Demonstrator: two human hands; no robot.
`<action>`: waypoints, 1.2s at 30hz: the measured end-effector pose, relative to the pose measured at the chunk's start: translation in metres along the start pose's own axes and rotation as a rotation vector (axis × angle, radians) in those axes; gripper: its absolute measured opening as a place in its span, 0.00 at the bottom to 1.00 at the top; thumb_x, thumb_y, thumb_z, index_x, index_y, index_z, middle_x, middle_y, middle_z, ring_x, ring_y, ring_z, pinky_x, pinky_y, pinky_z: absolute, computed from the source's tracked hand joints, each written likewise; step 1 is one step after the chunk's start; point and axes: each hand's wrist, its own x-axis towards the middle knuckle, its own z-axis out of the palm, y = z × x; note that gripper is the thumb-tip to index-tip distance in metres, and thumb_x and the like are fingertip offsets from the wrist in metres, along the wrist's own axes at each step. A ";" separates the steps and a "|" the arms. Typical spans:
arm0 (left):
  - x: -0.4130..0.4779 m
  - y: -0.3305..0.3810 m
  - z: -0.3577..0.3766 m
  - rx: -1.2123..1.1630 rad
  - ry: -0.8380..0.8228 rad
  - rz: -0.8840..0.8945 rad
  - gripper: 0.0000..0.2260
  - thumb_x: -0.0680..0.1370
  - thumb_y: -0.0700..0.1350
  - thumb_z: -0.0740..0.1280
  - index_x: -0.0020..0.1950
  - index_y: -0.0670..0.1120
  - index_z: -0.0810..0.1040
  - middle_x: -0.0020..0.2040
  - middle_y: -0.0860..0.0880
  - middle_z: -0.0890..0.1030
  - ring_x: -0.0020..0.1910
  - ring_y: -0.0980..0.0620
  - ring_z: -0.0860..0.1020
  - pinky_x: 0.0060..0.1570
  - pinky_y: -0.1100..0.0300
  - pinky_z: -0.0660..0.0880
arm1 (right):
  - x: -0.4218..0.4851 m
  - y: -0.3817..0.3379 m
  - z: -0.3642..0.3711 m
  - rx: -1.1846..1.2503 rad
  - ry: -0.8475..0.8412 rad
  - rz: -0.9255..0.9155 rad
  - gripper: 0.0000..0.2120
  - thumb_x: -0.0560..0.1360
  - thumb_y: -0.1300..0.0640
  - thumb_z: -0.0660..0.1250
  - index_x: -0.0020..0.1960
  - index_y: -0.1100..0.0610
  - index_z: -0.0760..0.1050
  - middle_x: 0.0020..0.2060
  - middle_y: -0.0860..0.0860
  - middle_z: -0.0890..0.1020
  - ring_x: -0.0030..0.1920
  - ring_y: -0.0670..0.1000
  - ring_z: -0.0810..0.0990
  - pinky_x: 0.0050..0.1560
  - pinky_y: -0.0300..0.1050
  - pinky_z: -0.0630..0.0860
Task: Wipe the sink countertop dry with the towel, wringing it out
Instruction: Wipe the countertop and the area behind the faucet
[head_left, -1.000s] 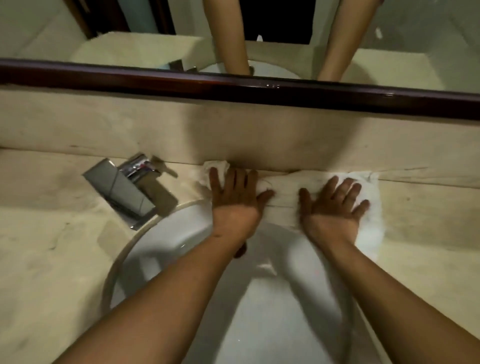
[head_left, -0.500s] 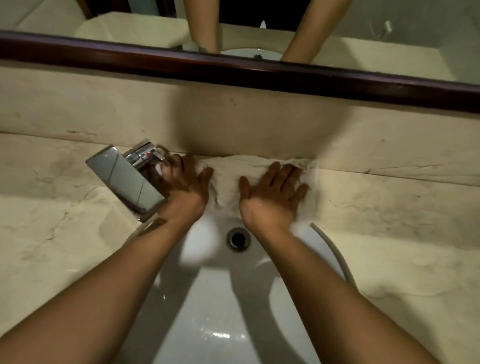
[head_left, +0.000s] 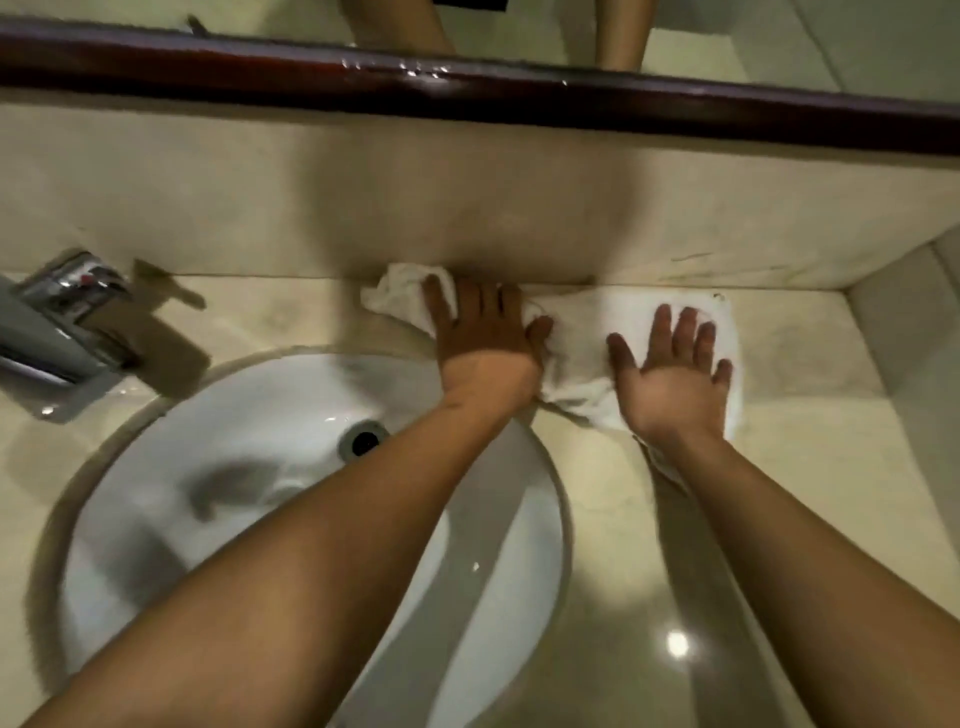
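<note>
A white towel (head_left: 576, 338) lies spread and rumpled on the beige marble countertop (head_left: 810, 364), behind and to the right of the white round sink basin (head_left: 249, 415), close against the backsplash. My left hand (head_left: 483, 338) presses flat on the towel's left part, fingers straight and pointing at the wall. On the towel's right part my right hand (head_left: 670, 374) presses flat, with the fingers spread. The towel's left end bunches up past my left hand.
A chrome faucet (head_left: 57, 322) stands at the far left behind the basin. The drain (head_left: 363, 440) shows in the basin. A dark wooden mirror frame (head_left: 467, 88) runs above the backsplash. A side wall (head_left: 904, 332) closes the countertop at the right.
Both hands have slid the towel to the right along the backsplash, from beside the faucet to the countertop right of the basin. The view has shifted right too.
</note>
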 end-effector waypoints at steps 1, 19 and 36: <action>-0.004 0.020 0.002 -0.024 0.005 0.021 0.22 0.77 0.59 0.65 0.58 0.41 0.80 0.55 0.38 0.81 0.60 0.38 0.76 0.74 0.34 0.52 | -0.003 0.024 -0.002 -0.005 0.013 -0.002 0.39 0.81 0.30 0.41 0.84 0.51 0.41 0.83 0.53 0.43 0.83 0.56 0.41 0.80 0.63 0.43; -0.334 0.088 -0.091 -0.042 -0.375 0.009 0.24 0.80 0.62 0.64 0.68 0.46 0.75 0.62 0.45 0.76 0.66 0.43 0.71 0.78 0.37 0.49 | -0.245 0.189 0.034 -0.105 -0.024 -0.238 0.36 0.82 0.32 0.42 0.83 0.48 0.35 0.83 0.51 0.39 0.83 0.52 0.39 0.81 0.63 0.46; -0.405 -0.422 -0.208 0.083 -0.250 -0.312 0.23 0.82 0.59 0.55 0.70 0.47 0.71 0.77 0.40 0.67 0.80 0.42 0.59 0.75 0.31 0.45 | -0.511 -0.247 0.122 0.054 -0.147 -0.545 0.38 0.81 0.35 0.52 0.82 0.57 0.58 0.81 0.61 0.58 0.81 0.62 0.57 0.69 0.65 0.67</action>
